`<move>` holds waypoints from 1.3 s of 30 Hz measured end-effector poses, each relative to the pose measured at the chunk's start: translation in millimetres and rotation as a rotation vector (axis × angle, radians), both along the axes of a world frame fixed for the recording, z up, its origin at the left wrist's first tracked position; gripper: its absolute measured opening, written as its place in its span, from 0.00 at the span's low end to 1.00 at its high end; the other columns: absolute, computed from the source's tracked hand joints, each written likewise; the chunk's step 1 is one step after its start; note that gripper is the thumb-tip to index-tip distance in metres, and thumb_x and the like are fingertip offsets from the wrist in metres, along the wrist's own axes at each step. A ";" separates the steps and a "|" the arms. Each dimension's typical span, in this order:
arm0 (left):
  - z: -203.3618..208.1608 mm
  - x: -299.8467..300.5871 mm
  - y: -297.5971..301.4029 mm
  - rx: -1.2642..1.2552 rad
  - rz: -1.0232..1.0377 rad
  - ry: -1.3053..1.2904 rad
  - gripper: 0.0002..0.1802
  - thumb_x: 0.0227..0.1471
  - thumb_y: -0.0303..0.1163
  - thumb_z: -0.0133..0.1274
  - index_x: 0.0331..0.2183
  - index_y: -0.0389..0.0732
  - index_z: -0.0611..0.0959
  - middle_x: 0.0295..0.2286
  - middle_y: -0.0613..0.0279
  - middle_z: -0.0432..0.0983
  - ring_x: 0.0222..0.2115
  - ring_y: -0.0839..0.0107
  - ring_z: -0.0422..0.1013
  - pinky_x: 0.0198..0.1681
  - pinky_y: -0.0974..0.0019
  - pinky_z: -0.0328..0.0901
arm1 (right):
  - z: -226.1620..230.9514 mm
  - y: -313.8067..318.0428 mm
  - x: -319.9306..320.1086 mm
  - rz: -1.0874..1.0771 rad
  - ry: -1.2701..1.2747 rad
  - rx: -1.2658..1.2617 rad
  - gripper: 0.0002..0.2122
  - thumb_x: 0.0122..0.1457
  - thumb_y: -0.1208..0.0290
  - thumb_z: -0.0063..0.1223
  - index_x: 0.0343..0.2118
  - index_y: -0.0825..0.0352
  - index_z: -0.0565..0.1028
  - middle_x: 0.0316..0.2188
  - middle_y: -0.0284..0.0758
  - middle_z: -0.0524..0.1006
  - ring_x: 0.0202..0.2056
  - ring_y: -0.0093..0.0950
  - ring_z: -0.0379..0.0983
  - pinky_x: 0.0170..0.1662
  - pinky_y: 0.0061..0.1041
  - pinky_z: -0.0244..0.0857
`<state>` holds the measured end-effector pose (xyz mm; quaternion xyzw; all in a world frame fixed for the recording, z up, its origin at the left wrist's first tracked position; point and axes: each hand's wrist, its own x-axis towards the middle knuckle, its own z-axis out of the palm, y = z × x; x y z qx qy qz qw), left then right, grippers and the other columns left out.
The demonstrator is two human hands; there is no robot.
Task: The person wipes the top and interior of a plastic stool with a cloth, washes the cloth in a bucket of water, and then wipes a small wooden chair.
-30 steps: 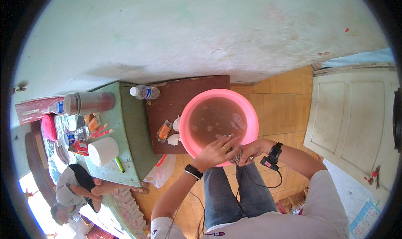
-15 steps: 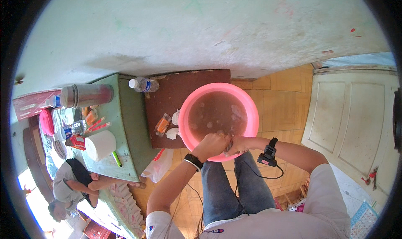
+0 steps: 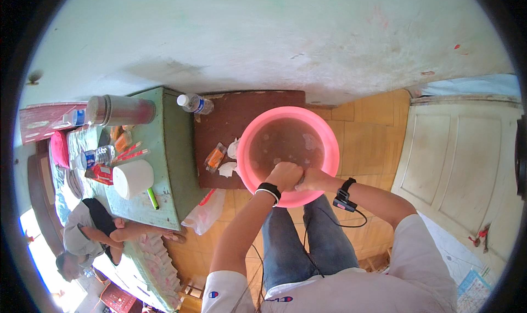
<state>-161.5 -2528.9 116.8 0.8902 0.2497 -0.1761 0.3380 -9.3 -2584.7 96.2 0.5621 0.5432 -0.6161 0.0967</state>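
A pink plastic basin (image 3: 331, 154) holds murky brown water (image 3: 274, 148) with patches of foam on it. Over the basin's near side my hands meet, both closed. My left hand (image 3: 285, 176) is a fist with its knuckles up. My right hand (image 3: 315, 178) presses against it from the right. Between them a bit of grey, bunched cloth (image 3: 300, 182) shows; the fingers hide most of it.
The basin stands by a dark red low table (image 3: 219, 115) with a plastic bottle (image 3: 195, 104), an orange packet (image 3: 216, 158) and crumpled tissue. Left is a green cabinet (image 3: 178, 170) bearing a paper roll (image 3: 133, 179). Another person (image 3: 82, 233) sits far left; a white door (image 3: 461, 154) is at right.
Both hands have risen slightly and moved a little away from me, still together. The view has shifted slightly. Less of the grey cloth shows between the hands.
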 end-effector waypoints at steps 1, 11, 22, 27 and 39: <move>-0.1 -0.1 -2.9 0.005 0.007 -0.001 0.06 0.38 0.28 0.52 0.23 0.41 0.81 0.22 0.52 0.78 0.27 0.57 0.76 0.28 0.56 0.70 | 2.2 -0.6 -2.2 0.015 -0.004 0.060 0.24 0.37 0.52 0.60 0.27 0.73 0.77 0.26 0.50 0.76 0.29 0.43 0.74 0.33 0.35 0.66; 39.3 -11.0 -27.3 0.052 0.233 0.018 0.07 0.42 0.30 0.51 0.24 0.40 0.82 0.26 0.51 0.78 0.29 0.58 0.76 0.31 0.58 0.71 | 73.0 -7.2 -6.5 0.039 -0.114 0.205 0.24 0.40 0.63 0.61 0.40 0.69 0.72 0.36 0.47 0.75 0.38 0.40 0.72 0.37 0.33 0.67; 109.7 -19.1 5.3 -0.141 0.522 -0.144 0.36 0.32 0.38 0.61 0.46 0.37 0.69 0.36 0.46 0.74 0.38 0.46 0.70 0.39 0.50 0.66 | 138.2 4.1 -15.2 -0.058 -0.209 0.718 0.24 0.37 0.66 0.62 0.39 0.69 0.71 0.38 0.47 0.72 0.40 0.42 0.70 0.40 0.36 0.67; 147.9 -22.8 -1.9 0.370 0.426 -0.440 0.41 0.33 0.38 0.61 0.50 0.37 0.64 0.47 0.46 0.63 0.50 0.50 0.60 0.48 0.52 0.60 | 123.9 5.1 -7.3 -0.268 -0.064 0.774 0.20 0.34 0.64 0.63 0.30 0.70 0.74 0.26 0.46 0.76 0.32 0.42 0.73 0.36 0.37 0.67; 156.9 -25.4 -4.2 0.264 0.410 -0.325 0.26 0.36 0.35 0.57 0.42 0.43 0.72 0.31 0.48 0.75 0.31 0.50 0.72 0.34 0.51 0.66 | 186.9 13.1 -0.8 -0.015 -0.044 0.729 0.12 0.39 0.67 0.55 0.26 0.70 0.76 0.23 0.46 0.77 0.29 0.42 0.74 0.34 0.37 0.68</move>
